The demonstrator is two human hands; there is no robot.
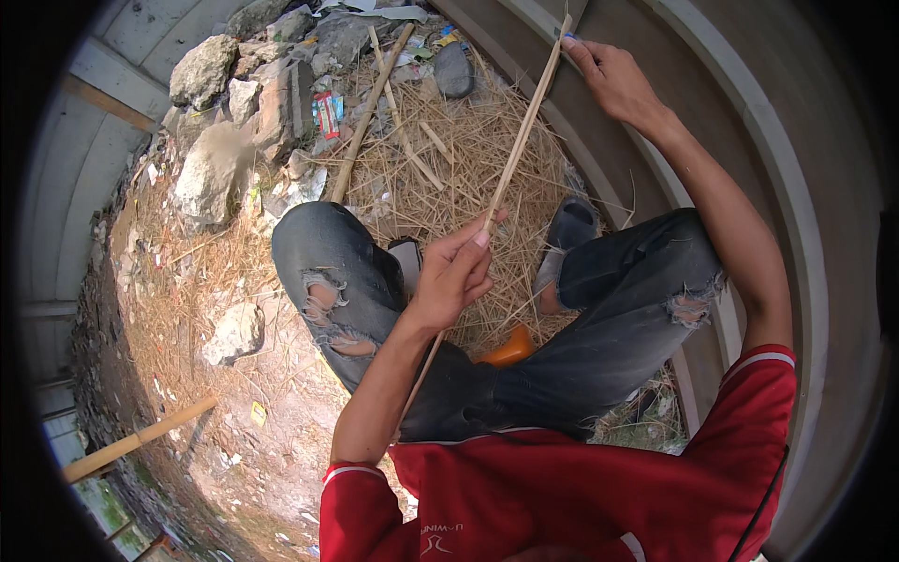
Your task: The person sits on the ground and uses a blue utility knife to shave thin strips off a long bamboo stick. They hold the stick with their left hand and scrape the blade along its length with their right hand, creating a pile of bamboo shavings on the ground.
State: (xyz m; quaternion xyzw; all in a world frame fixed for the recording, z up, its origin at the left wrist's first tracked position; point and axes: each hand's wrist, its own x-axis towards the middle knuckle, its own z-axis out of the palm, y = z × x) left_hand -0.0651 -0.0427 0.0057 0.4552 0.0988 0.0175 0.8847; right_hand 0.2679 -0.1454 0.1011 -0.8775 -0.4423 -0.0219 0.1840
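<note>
Up close, the fingers of the left hand are curled together and pinched on a thin bamboo strip, thumb on top, just above the left knee. The right hand has its fingertips closed on the strip's far end, out past the knee and up against the curved wall. The strip runs straight between the two hands and carries on down past the left wrist toward the lap.

To my eye the strip wants to be kept taut and in line: the left pinch steady near the knee, the right hand keeping the tip from bending or twisting. Too hard a squeeze could likely snap so thin a sliver.

Beyond the knee lies a heap of shavings, with a thicker stick across it and rocks to the left. A pole lies well below and left of the knee.

As for containers, I can make out none for certain. An orange thing shows between the legs, right of the knee, but most of it is hidden and I cannot tell what it is.
</note>
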